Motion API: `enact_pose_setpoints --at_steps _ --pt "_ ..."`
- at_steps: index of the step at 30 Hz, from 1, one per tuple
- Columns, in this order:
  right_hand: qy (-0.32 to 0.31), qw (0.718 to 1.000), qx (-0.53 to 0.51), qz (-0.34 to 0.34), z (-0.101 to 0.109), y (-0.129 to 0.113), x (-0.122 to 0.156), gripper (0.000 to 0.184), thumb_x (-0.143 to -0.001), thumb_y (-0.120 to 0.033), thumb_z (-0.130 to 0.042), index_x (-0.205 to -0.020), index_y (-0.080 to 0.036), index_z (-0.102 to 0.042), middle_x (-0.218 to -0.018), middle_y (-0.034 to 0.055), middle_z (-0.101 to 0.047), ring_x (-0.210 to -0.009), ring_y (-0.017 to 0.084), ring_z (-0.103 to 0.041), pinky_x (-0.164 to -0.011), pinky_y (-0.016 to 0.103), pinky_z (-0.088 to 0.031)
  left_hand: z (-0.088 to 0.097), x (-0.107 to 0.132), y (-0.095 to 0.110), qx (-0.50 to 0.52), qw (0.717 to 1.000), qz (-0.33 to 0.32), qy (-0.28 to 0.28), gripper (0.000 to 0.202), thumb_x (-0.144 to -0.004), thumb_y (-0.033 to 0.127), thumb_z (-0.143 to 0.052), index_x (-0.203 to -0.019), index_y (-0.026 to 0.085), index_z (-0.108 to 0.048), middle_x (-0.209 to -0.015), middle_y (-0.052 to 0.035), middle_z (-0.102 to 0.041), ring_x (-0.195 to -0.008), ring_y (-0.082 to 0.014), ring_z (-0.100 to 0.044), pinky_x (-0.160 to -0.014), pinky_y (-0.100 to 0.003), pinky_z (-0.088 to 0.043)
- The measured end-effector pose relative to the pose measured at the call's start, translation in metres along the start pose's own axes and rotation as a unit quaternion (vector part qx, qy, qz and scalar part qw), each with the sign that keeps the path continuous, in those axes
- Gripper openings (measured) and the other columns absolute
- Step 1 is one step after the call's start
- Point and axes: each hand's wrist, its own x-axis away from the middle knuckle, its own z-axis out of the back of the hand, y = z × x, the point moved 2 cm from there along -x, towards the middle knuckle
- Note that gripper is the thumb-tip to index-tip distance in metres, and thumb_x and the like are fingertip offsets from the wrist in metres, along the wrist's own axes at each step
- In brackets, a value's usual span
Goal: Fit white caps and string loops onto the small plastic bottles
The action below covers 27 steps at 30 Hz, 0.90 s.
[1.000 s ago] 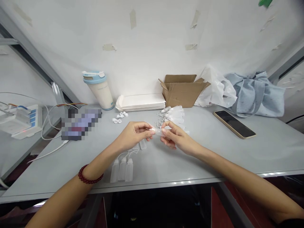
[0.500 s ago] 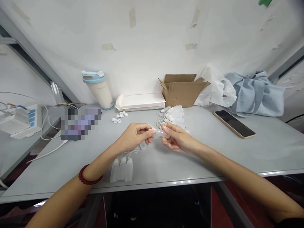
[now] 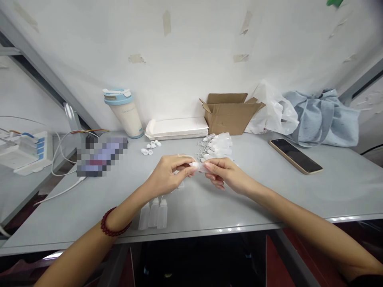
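My left hand (image 3: 170, 175) and my right hand (image 3: 226, 175) meet above the middle of the grey table (image 3: 269, 191), both pinching one small translucent plastic bottle (image 3: 201, 166) between their fingertips. Three similar capped bottles (image 3: 154, 213) lie side by side near the front edge, under my left wrist. Beyond my hands a heap of more translucent bottles (image 3: 217, 145) lies on the table. Several small white caps (image 3: 150, 147) are scattered to the left of that heap.
A blue-lidded tumbler (image 3: 125, 113), a stack of white trays (image 3: 178, 128) and an open cardboard box (image 3: 229, 113) line the wall. A plastic bag (image 3: 273, 111), a blue cloth bag (image 3: 321, 117) and a phone (image 3: 295, 156) are at right. Cables and a white device (image 3: 25, 151) sit left.
My two hands have drawn closer together around the small bottle and shifted slightly lower. Nothing else on the table has moved.
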Motion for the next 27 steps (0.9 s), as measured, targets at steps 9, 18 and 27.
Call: enact_pose_setpoints --at_steps 9,18,27 --pt "0.156 0.920 0.302 0.194 -0.002 0.002 0.005 0.024 -0.092 -0.037 -0.049 -0.102 -0.018 -0.059 -0.078 0.0054 -0.060 -0.064 0.016 -0.051 -0.059 0.028 -0.041 0.000 -0.001 -0.008 0.061 0.990 0.122 -0.038 0.034 -0.088 0.041 -0.052 -0.078 0.013 -0.067 -0.071 -0.0048 -0.066 -0.061 -0.0139 -0.062 -0.060 -0.024 -0.051" --pt "0.129 0.899 0.346 0.235 -0.002 -0.002 0.005 0.025 -0.095 -0.036 -0.042 -0.086 -0.019 -0.058 -0.067 0.0025 -0.052 -0.057 0.014 -0.043 -0.056 0.028 -0.033 -0.002 0.001 -0.004 0.036 0.993 0.100 -0.052 0.033 -0.088 0.035 -0.054 -0.064 0.014 -0.062 -0.060 -0.0018 -0.060 -0.054 -0.0115 -0.057 -0.053 -0.021 -0.045" --pt "0.000 0.996 -0.054 -0.076 0.002 0.007 -0.002 0.047 -0.085 -0.057 -0.051 -0.061 -0.017 -0.048 -0.050 -0.0093 -0.022 -0.041 0.005 -0.017 -0.040 0.021 -0.014 -0.009 0.005 0.000 -0.121 0.988 -0.093 -0.034 0.027 -0.092 0.023 -0.047 -0.069 0.017 -0.061 -0.058 -0.0009 -0.059 -0.054 -0.0117 -0.053 -0.056 -0.023 -0.039"
